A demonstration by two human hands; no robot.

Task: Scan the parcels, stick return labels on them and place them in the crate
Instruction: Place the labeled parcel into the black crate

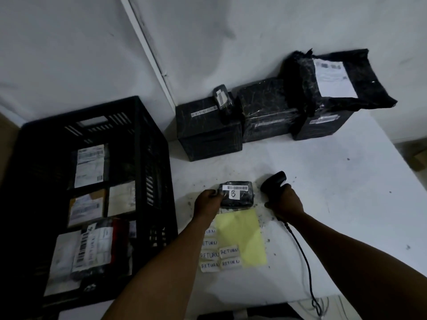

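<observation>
A small black parcel (pixel 238 195) with a barcode strip and a white tag marked "B" lies on the white table (pixel 335 204). My left hand (pixel 208 203) grips its left end. My right hand (pixel 285 200) holds a black barcode scanner (pixel 273 181) just right of the parcel, its head tilted toward it. A yellow backing sheet (pixel 241 236) with several white RETURN labels (pixel 230 251) lies in front of the parcel. The black crate (pixel 147 144) at the left holds several labelled parcels.
Three black wrapped boxes (pixel 208 132) stand in a row at the back, with a small black parcel (pixel 223 98) and a large black bag (pixel 337 79) on top. The scanner cable (pixel 302 255) runs toward the near edge. White wall behind.
</observation>
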